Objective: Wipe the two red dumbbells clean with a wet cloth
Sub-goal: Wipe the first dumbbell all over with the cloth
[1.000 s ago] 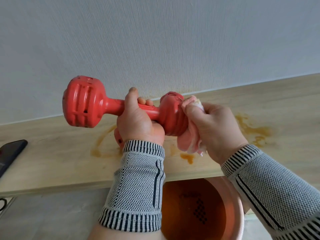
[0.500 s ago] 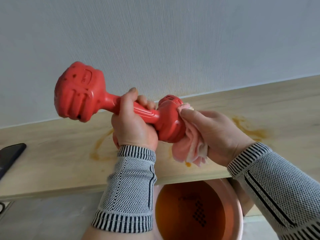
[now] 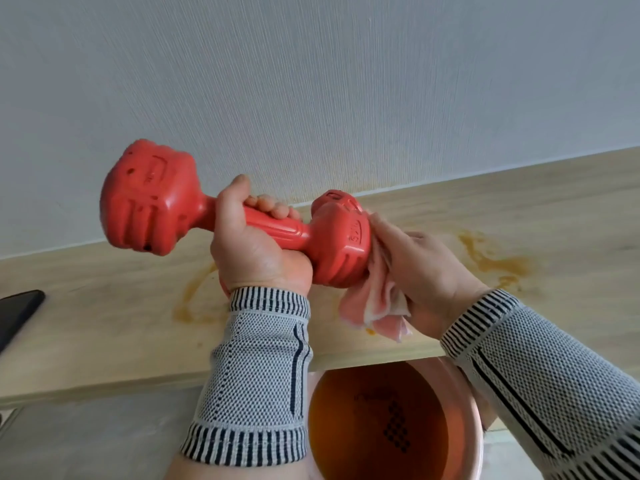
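A red dumbbell (image 3: 162, 209) is held in the air above the wooden shelf, its left head raised and tilted toward me. My left hand (image 3: 252, 247) grips its handle from below. My right hand (image 3: 426, 271) holds a pink cloth (image 3: 377, 303) and presses it against the outer face of the right head. A sliver of a second red object shows just behind my left wrist; most of it is hidden.
A light wooden shelf (image 3: 104, 323) runs along the grey wall and carries orange-brown stains (image 3: 495, 261). Below its front edge stands a pink basin (image 3: 474, 455) of orange-brown water. A dark phone (image 3: 17, 313) lies at the shelf's far left.
The dumbbell has rotated in my left hand, and its left head has lifted and turned toward me. My right hand has slid the cloth down the right head's outer face.
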Motion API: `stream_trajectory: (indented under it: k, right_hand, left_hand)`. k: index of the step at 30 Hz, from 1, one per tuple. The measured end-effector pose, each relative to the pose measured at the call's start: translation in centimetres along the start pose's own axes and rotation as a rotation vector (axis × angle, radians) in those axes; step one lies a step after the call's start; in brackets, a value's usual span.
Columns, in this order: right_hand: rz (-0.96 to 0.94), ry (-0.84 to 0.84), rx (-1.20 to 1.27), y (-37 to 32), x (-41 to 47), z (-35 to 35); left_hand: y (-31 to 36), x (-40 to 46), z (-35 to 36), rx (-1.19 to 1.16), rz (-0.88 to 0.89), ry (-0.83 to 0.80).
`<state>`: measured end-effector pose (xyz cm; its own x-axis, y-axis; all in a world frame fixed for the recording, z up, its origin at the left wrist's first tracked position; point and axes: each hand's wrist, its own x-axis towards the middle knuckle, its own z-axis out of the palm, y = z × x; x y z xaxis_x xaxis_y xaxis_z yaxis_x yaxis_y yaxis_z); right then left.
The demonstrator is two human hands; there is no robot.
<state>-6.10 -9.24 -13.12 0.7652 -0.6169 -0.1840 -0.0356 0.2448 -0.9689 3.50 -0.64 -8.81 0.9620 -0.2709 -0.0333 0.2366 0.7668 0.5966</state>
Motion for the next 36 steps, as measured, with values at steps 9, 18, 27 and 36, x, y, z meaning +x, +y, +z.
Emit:
stream_trajectory:
  k: [9, 18, 27, 36]
  right_hand:
    - [-0.047, -0.324, 0.085, -0.6, -0.4, -0.4]
    - [-0.163, -0.267, 0.001, -0.4, -0.2, -0.1]
    - [-0.35, -0.081, -0.197, -1.0, -2.0, 0.7]
    - [-0.383, 0.022, -0.297, -0.9, -1.5, 0.5]
  left_hand:
    - [-0.2, -0.3, 0.5, 0.135, -0.1, 0.065]
    - [-0.7, 0.5, 0.1, -0.03, -0.175, 0.129]
    - [-0.8, 1.1, -0.4, 0.024, 0.05, 0.179]
    - [-0.7, 0.5, -0.1, 0.015, 0.039, 0.139]
